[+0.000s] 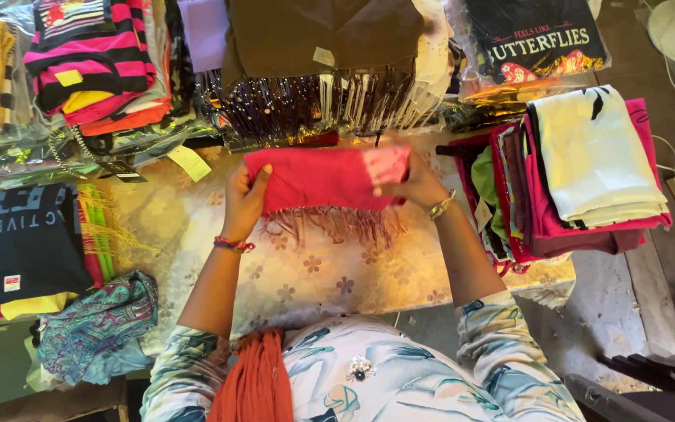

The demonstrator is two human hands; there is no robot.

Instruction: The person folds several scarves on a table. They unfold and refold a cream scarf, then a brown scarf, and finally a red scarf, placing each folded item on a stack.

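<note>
Left hand: my left hand [242, 199] is closed on the left end of one folded pink-red cloth with a fringed lower edge [318, 180], thumb on top, fingers wrapped under.
Right hand: my right hand [416, 186] pinches the cloth's right end, where a paler pink patch shows; fingers closed on the fabric.
Cloth position: held flat between both hands, just above the flower-printed beige table cover [306, 273], its fringe hanging down towards the cover (whether it touches, I cannot tell).
Wrists: one pink beaded bracelet [233, 244] on the left, one metal wristwatch [441, 206] on the right.
Right of the cloth: one stack of folded garments, cream on top over magenta [587, 168], near my right hand.
Behind the cloth: one brown folded garment atop a row of clear-wrapped packs [314, 101].
Far left: one pink-and-black striped folded top [91, 51], one dark navy printed shirt [21, 238], and one crumpled teal paisley fabric [99, 324] at the table's near corner.
Top right: one black printed shirt in a clear bag [537, 35].
Me: one orange scarf [255, 379] hangs down my patterned blouse.
</note>
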